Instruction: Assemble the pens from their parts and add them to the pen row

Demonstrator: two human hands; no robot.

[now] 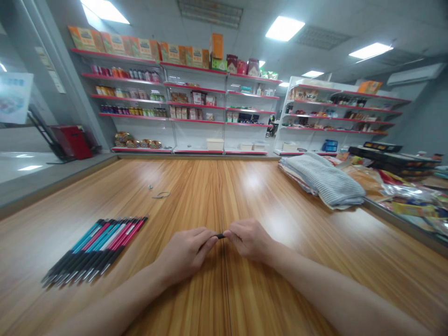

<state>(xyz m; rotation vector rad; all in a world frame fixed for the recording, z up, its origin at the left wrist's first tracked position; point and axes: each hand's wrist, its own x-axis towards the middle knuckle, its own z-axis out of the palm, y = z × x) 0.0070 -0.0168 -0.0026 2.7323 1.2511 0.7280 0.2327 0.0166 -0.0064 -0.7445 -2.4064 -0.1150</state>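
My left hand [189, 249] and my right hand [249, 239] rest on the wooden table [280, 219] near its middle, fingers curled. Both pinch a small dark thin object [220, 236], probably a pen, that bridges the gap between their fingertips; most of it is hidden inside the hands. To the left lies a neat row of several pens [96, 247] with teal, pink and black barrels, tips pointing toward the near left edge, apart from my left hand.
A small metal ring [161, 195] and a tiny bit [150, 187] lie farther back on the table. Folded striped cloth [324, 179] and packaged goods [402, 186] crowd the right side. Store shelves [196, 107] line the back wall.
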